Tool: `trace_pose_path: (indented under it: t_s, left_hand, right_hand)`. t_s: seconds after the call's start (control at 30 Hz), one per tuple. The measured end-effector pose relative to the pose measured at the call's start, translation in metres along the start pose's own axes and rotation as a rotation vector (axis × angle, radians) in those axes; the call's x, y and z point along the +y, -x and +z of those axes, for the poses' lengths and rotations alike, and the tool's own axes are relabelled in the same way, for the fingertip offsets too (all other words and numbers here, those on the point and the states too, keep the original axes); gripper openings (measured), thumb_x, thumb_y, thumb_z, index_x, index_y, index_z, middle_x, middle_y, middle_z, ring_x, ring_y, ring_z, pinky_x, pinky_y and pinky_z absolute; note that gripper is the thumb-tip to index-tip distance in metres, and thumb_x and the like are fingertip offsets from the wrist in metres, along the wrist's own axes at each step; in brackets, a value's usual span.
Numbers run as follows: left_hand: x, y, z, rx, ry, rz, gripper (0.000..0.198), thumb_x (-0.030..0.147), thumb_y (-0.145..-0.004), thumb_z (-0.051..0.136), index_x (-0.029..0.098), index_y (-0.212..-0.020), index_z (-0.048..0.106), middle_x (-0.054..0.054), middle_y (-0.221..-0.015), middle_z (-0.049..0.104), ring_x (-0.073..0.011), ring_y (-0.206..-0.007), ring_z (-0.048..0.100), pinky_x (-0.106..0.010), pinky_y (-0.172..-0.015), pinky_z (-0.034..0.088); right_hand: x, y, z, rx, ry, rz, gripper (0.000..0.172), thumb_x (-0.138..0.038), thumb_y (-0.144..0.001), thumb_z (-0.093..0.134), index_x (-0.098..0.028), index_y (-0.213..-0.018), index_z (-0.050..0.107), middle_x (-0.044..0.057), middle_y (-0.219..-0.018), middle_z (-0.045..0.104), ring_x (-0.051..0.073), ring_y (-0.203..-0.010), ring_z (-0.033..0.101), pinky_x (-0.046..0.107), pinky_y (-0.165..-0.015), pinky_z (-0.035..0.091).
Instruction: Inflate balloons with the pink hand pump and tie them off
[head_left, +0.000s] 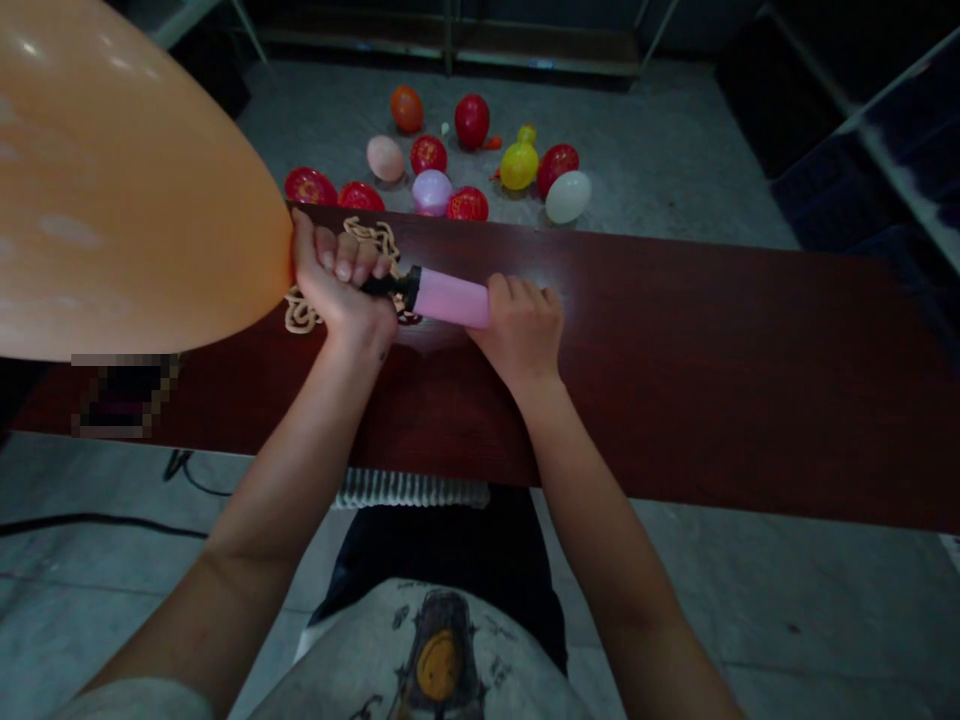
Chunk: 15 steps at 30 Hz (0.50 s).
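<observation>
Clamping left hand (341, 285) in a closed fist over the neck of a big orange balloon (127, 180), right where it meets the black tip of a pink pump (448, 297), centre of frame. Gripping the pump's other end with right hand (525, 325), fingers curled shut round it, just right of centre. Filling the upper left of the frame with the swollen balloon. Holding pump low over a dark red table (712, 380), above a beige tangle (371, 235) lying there. Upper centre, past the far edge: small balloons (465, 160) scattered on grey floor (675, 150).
</observation>
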<state>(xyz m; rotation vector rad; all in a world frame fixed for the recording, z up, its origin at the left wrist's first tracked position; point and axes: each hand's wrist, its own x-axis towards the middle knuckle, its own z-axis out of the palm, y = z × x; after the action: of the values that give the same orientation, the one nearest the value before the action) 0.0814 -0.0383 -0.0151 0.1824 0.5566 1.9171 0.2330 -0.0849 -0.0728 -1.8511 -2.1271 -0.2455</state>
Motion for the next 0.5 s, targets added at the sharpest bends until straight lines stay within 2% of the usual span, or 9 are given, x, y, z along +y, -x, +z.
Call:
trace_pose_path:
  t_s: [0.23,0.37,0.5]
  left_hand:
    - [0.018,-0.019,-0.011,0.047,0.047,0.015,0.051,0.030,-0.111,0.036,0.020,-0.063,0.021,0.008,-0.046,0.018,-0.0073,-0.038,0.017,-0.026,-0.046,0.017]
    - [0.027,-0.021,-0.011,0.053,0.102,0.036,0.053,0.036,-0.111,0.039,0.019,-0.063,0.021,0.009,-0.046,0.018,-0.0077,-0.039,0.017,-0.026,-0.047,0.016]
    - [0.040,-0.023,-0.013,0.084,0.133,0.035,0.053,0.034,-0.111,0.036,0.020,-0.062,0.022,0.008,-0.045,0.018,-0.0079,-0.038,0.016,-0.028,-0.046,0.016]
  right_hand:
    - [-0.003,-0.006,0.001,0.058,0.012,-0.026,0.023,-0.026,-0.094,0.049,-0.018,-0.111,0.062,0.013,-0.104,0.068,0.029,-0.100,0.057,0.041,-0.086,0.039]
    - [0.012,-0.006,0.002,0.083,0.074,0.019,0.026,-0.027,-0.093,0.053,-0.019,-0.115,0.062,0.013,-0.107,0.068,0.030,-0.102,0.056,0.042,-0.088,0.039]
    - [0.030,-0.005,0.003,0.099,0.135,0.105,0.029,-0.028,-0.093,0.054,-0.018,-0.119,0.061,0.014,-0.110,0.066,0.030,-0.104,0.056,0.044,-0.090,0.039]
